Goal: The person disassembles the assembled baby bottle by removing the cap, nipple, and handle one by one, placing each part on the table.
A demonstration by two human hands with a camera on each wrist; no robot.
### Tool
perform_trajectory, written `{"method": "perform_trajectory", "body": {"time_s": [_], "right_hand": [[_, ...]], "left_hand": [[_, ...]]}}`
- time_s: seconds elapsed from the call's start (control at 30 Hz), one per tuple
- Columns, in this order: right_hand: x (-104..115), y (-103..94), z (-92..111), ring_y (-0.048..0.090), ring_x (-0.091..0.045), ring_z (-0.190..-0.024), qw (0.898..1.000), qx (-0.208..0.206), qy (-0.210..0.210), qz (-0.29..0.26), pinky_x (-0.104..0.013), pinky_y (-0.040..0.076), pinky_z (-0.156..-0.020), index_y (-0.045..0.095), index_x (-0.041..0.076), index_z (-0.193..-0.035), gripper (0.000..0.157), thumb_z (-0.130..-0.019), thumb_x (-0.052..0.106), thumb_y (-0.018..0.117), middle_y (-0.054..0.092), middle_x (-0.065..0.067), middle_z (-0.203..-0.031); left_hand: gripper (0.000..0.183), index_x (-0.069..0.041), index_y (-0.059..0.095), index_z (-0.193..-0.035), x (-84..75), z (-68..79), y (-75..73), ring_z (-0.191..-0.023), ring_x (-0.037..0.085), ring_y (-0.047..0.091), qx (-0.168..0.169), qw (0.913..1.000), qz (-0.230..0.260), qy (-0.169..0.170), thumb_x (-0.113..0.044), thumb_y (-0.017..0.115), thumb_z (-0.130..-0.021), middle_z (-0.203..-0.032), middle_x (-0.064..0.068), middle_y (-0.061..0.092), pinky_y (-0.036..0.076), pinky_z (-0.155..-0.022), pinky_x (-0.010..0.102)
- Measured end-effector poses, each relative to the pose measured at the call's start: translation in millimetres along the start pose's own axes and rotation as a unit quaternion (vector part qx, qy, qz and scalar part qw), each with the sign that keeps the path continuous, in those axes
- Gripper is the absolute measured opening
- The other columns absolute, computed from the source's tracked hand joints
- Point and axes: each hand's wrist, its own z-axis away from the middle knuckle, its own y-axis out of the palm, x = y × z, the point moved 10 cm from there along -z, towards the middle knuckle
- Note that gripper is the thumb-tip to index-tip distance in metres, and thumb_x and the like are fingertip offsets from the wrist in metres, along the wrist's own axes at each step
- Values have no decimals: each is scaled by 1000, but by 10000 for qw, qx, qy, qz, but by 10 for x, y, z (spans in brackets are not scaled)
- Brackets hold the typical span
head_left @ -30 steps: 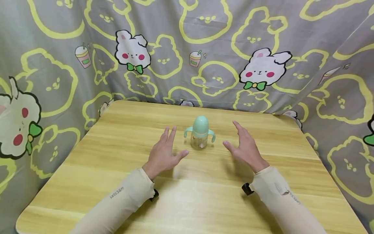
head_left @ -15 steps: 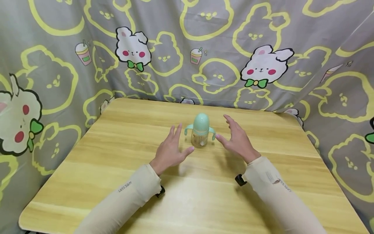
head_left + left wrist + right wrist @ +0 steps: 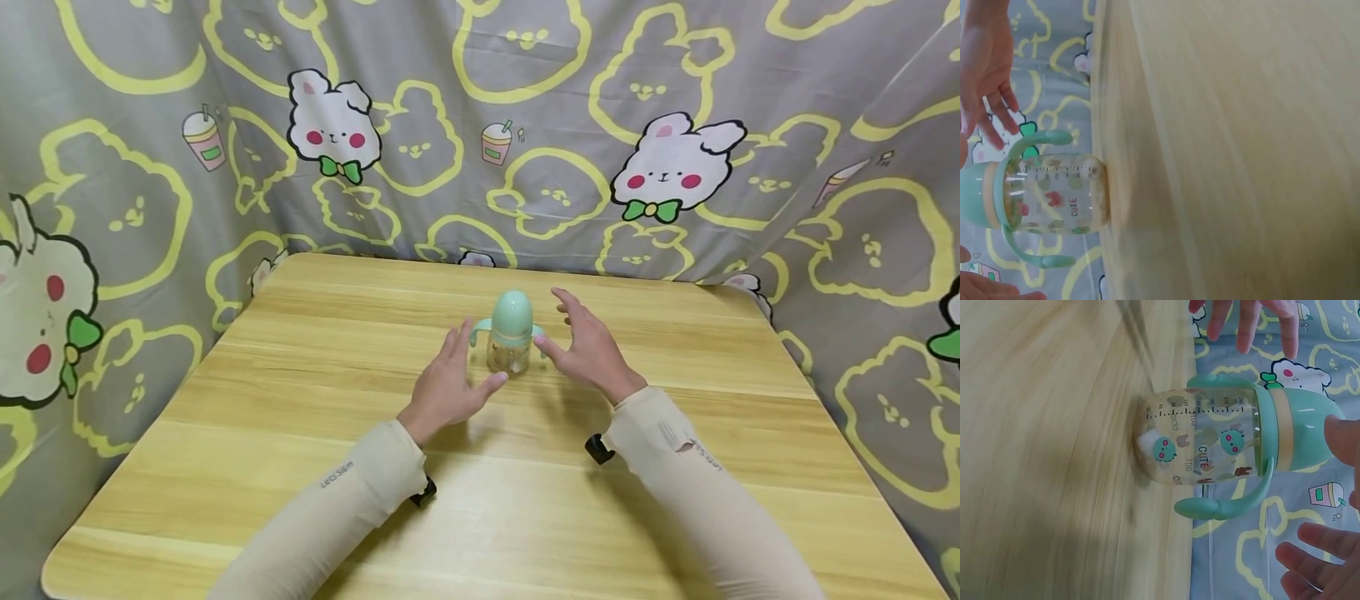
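A baby bottle (image 3: 513,321) stands upright on the wooden table (image 3: 300,350). It has a mint-green domed cap and two curved mint handles. In the left wrist view its clear body (image 3: 1054,199) carries measuring marks, small cartoon prints and the word CUTE. To the bottle's left is my left hand (image 3: 448,390), its fingers extended and thumb spread, with nothing in it. My right hand (image 3: 592,350) is on the other side, fingers spread, its thumb overlapping the right handle in the head view. From the right wrist, the thumb (image 3: 1342,439) appears over the cap (image 3: 1310,428).
A grey curtain (image 3: 420,50) with yellow outlines and white rabbits hangs behind the table and along both sides. Each forearm wears a beige sleeve (image 3: 330,500), with a black device (image 3: 599,449) at the wrist.
Both hands have come in closer to the bottle, the left moving rightward and the right moving leftward. The bottle stays standing in place.
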Motion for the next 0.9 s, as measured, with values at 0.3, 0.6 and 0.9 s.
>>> {"method": "perform_trajectory", "body": {"time_s": [0.3, 0.6, 0.9], "right_hand": [[74, 81, -98, 54, -43, -115, 9998, 78, -140, -73, -55, 46, -89, 26, 12, -151, 76, -91, 35, 67, 48, -25, -136], [120, 175, -175, 57, -41, -112, 9997, 180, -13, -145, -53, 48, -87, 28, 11, -150, 74, -91, 32, 68, 51, -24, -133], [203, 238, -233, 56, -39, -113, 9996, 204, -82, -158, -50, 47, -90, 29, 9, -149, 75, -90, 34, 68, 53, -20, -132]], "left_hand": [[97, -11, 9, -156, -44, -39, 47, -130, 40, 43, -251, 9995, 163, 90, -56, 62, -88, -154, 16, 30, 39, -99, 56], [98, -11, 11, -156, -93, -62, 188, -127, 40, 46, -416, 9970, 632, -153, -47, 69, -86, -151, 17, 35, 39, -98, 55], [101, -9, 7, -155, -138, -80, 274, -121, 45, 49, -435, 9929, 1001, -464, -44, 71, -86, -143, 23, 44, 41, -96, 56]]}}
